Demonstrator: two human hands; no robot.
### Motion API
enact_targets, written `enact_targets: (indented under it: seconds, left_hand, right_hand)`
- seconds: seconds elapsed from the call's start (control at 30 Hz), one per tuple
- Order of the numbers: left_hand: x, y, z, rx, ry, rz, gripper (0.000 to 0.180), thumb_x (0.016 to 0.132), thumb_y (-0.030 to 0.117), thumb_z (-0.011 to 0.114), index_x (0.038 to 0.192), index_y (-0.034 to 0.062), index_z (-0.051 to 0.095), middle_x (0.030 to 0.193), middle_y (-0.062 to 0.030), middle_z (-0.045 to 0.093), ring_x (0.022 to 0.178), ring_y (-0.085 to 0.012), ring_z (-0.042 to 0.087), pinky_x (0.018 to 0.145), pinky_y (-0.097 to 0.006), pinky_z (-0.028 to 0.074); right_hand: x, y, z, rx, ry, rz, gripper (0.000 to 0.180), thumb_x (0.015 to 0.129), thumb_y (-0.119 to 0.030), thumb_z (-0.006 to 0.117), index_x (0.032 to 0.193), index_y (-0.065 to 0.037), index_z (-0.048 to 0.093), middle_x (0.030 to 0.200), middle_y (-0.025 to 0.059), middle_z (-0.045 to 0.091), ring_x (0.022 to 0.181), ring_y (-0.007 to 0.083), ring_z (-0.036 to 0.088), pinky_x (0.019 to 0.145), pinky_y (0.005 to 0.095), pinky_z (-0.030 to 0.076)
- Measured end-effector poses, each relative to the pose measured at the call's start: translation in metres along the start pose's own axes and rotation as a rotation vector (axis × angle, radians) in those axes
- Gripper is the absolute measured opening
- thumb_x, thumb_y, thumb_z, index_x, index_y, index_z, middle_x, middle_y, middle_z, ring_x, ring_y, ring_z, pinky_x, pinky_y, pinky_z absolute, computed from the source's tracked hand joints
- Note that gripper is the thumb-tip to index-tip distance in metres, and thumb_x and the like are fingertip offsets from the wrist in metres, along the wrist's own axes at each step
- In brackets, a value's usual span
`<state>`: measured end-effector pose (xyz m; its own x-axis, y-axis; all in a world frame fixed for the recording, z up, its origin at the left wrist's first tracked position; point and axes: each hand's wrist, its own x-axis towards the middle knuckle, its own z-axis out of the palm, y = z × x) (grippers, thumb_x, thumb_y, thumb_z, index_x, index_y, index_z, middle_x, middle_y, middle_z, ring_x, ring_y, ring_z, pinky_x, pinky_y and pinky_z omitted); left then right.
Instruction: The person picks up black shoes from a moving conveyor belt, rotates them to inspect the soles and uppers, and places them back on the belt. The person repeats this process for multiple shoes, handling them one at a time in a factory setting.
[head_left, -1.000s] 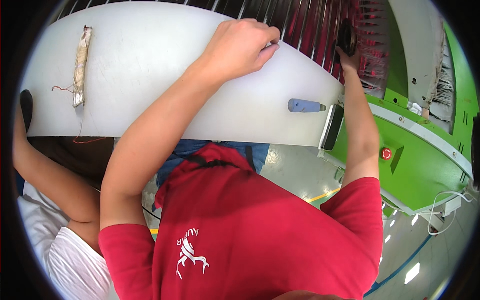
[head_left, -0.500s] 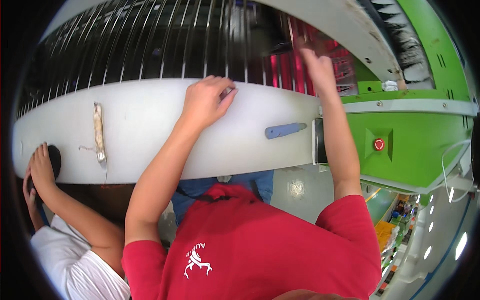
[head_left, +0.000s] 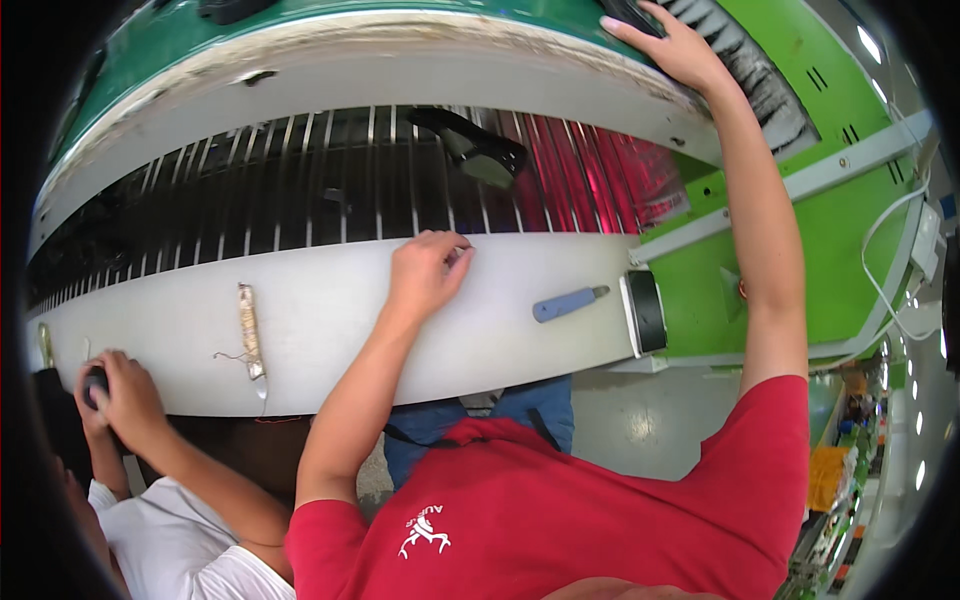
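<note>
My left hand (head_left: 428, 272) rests on the white work surface (head_left: 330, 330) beside the rods. Its fingers are curled in against the thumb, and what they hold, if anything, is too small to make out. My right hand (head_left: 685, 48) reaches to the far right, with thumb and fingers about a dark, smooth piece (head_left: 632, 14) at the green belt (head_left: 560, 12). A black flat piece (head_left: 470, 145) with a greyish middle lies across the rods, beyond my left hand. Right of that hand lies a blue-handled knife (head_left: 565, 304) with a short blade.
A tool with a tape-wrapped handle (head_left: 249, 330) lies at left. Far left, a co-worker's hands (head_left: 125, 395) hold a small black piece. A pale rail (head_left: 400, 75) separates rods and belt. Black bristles (head_left: 765, 85) and a green machine housing (head_left: 760, 320) stand at right, with a black-topped block (head_left: 645, 310).
My right hand has moved from over the rods to the belt and now grips the dark piece. A black piece shows on the rods. The view has tilted farther out.
</note>
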<state>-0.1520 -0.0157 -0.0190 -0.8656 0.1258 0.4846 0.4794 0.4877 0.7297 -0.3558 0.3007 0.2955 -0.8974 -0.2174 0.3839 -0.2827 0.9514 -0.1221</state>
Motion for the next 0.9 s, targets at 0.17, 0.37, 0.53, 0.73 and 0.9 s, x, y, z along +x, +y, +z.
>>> enact_targets:
  seconds: [0.17,0.37,0.53,0.73,0.9]
  left_hand:
    - [-0.001,-0.003,0.000,0.004,-0.019,0.001,0.009,0.090,0.014,0.083,0.096,0.0071,0.080,0.084,-0.0084,0.077,0.076,-0.0250,0.075,0.071,-0.038,0.060]
    - [-0.001,-0.004,0.001,0.015,-0.036,-0.002,0.009,0.090,0.014,0.083,0.096,0.0069,0.081,0.083,-0.0072,0.077,0.075,-0.0238,0.074,0.069,-0.036,0.059]
    - [-0.004,-0.005,0.002,0.024,-0.038,0.005,0.009,0.091,0.016,0.082,0.096,0.0085,0.081,0.083,-0.0063,0.077,0.075,-0.0249,0.073,0.070,-0.038,0.058]
    - [0.009,0.017,0.030,0.123,-0.267,0.039,0.011,0.092,0.021,0.081,0.098,0.0122,0.083,0.082,-0.0078,0.075,0.077,-0.0295,0.074,0.071,-0.044,0.058]
    - [0.021,0.036,0.075,-0.144,-0.367,0.128,0.015,0.094,0.025,0.079,0.099,0.0112,0.080,0.080,-0.0109,0.077,0.078,-0.0331,0.076,0.069,-0.049,0.059]
  right_hand:
    - [0.030,0.003,0.011,0.084,0.099,0.213,0.098,0.085,-0.079,0.076,0.149,-0.005,0.070,0.140,0.0201,0.076,0.130,0.0324,0.072,0.111,0.0419,0.054]
    - [-0.019,-0.106,-0.045,0.864,0.018,0.027,0.083,0.103,-0.062,0.072,0.156,0.000,0.059,0.144,0.0209,0.068,0.125,0.0277,0.068,0.101,0.0381,0.057]
    - [-0.023,-0.106,-0.057,0.622,0.114,-0.051,0.083,0.109,-0.066,0.060,0.152,0.004,0.059,0.139,0.0186,0.070,0.113,0.0219,0.072,0.081,0.0294,0.061]
    - [0.020,0.069,-0.018,0.005,0.134,0.165,0.082,0.101,-0.071,0.065,0.142,0.000,0.072,0.140,0.0234,0.075,0.132,0.0358,0.070,0.114,0.0457,0.050]
    - [0.052,0.247,-0.026,-0.528,-0.150,0.584,0.073,0.105,-0.058,0.054,0.151,-0.003,0.066,0.152,0.0289,0.064,0.145,0.0465,0.060,0.125,0.0523,0.043]
